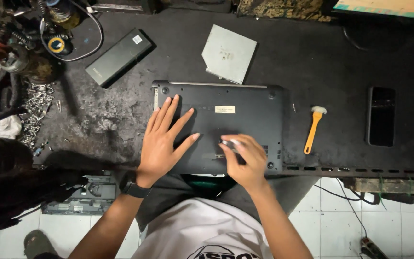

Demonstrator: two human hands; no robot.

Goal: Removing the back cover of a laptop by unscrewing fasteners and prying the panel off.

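A dark laptop (245, 103) lies upside down on the black work mat (312, 67) in front of me. My left hand (164, 139) rests flat on its left part, fingers spread, with a black watch on the wrist. My right hand (245, 158) is closed around a small silvery tool (228, 144), its tip pressed to the laptop's base near the front edge. What the tip touches is hidden by my fingers.
A grey optical drive (228, 52) lies behind the laptop and a black battery pack (118, 56) to its left. An orange-handled brush (314, 128) and a black phone (381, 116) lie to the right. Loose screws (37, 108) and tools crowd the far left.
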